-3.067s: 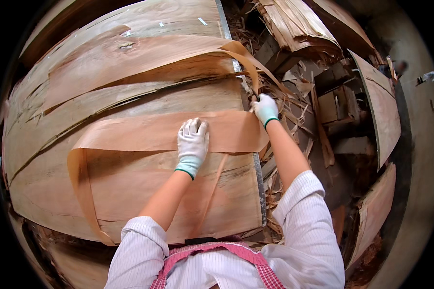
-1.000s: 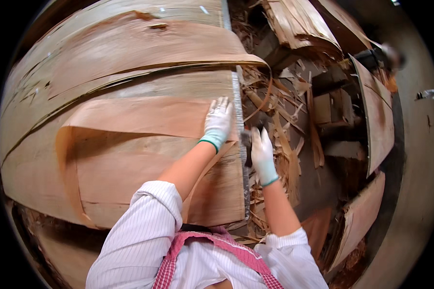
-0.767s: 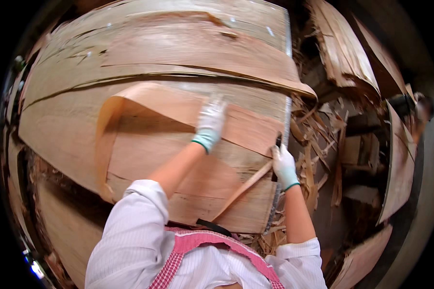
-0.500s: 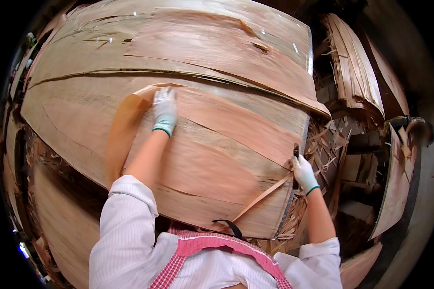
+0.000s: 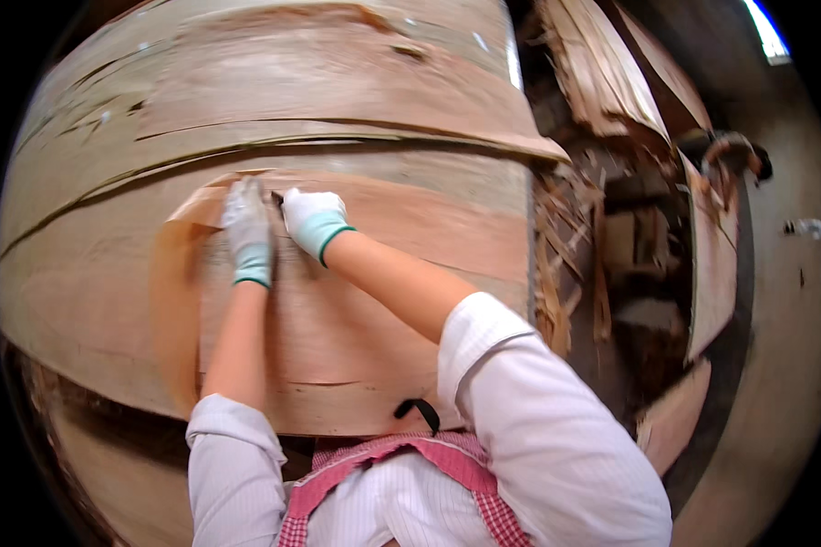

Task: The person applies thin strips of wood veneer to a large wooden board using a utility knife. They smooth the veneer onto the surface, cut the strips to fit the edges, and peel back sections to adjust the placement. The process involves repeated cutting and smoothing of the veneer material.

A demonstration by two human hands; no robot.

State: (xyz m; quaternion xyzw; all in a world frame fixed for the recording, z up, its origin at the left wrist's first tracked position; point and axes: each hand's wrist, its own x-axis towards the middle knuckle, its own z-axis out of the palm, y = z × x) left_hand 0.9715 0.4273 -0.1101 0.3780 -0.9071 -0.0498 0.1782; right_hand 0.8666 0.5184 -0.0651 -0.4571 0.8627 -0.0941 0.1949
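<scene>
Left hand (image 5: 248, 226) flat on veneer (image 5: 383, 204), fingers together, right hand (image 5: 315, 219) just beside, fingers around 1 dark tool (image 5: 277, 198)

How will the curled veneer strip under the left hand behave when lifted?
Probably floppy: the veneer strip bends over in a loose curl beside the left hand. Likely light for its size, since it looks very thin. Possibly apt to split lengthwise, judging by the narrow wood scraps nearby.
</scene>
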